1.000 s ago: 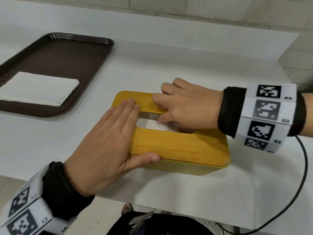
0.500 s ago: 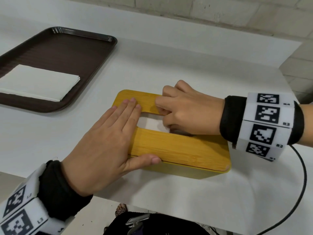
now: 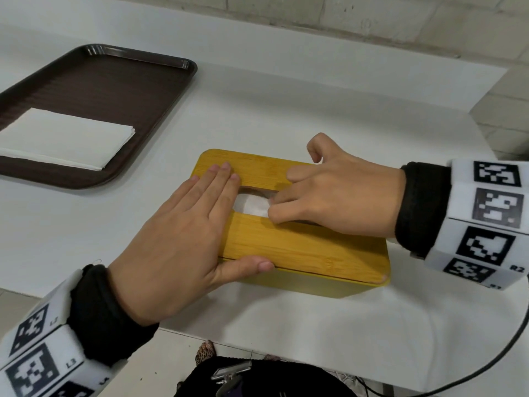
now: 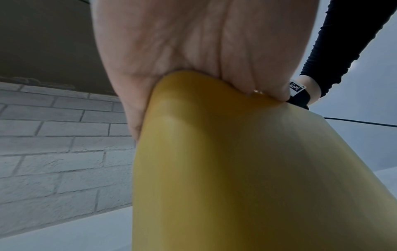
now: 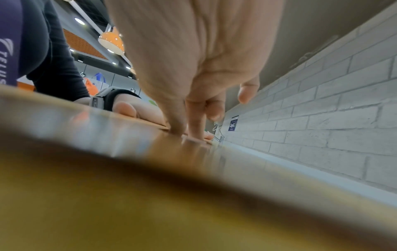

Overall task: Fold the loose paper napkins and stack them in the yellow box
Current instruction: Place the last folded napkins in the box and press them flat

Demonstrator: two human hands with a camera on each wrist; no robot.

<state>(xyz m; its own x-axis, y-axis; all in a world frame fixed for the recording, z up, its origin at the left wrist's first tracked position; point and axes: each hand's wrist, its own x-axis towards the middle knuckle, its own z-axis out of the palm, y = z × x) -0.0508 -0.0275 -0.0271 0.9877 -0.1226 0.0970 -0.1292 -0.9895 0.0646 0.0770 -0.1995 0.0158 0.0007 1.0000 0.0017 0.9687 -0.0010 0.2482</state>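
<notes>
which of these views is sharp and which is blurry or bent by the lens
Head view: sharp, evenly lit; both hands, the yellow box and the brown tray read clearly, and the table edges bow. Left wrist view: the box wall fills the frame, soft and dim. Right wrist view: the box lid is a blurred foreground smear and the brick wall is crisp.

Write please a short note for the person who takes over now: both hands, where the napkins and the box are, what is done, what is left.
Left hand: flat on the left end of the yellow box, fingers straight, thumb along the front edge, steadying it.
Right hand: thumb and forefinger pinch the white napkin showing in the lid slot; little finger raised.
The box stands on the white table with its lid on.
A stack of folded napkins lies on the brown tray, far left.
Done: at least one napkin is in the box.
Left: likely the tray stack; how full the box is cannot be seen.
</notes>
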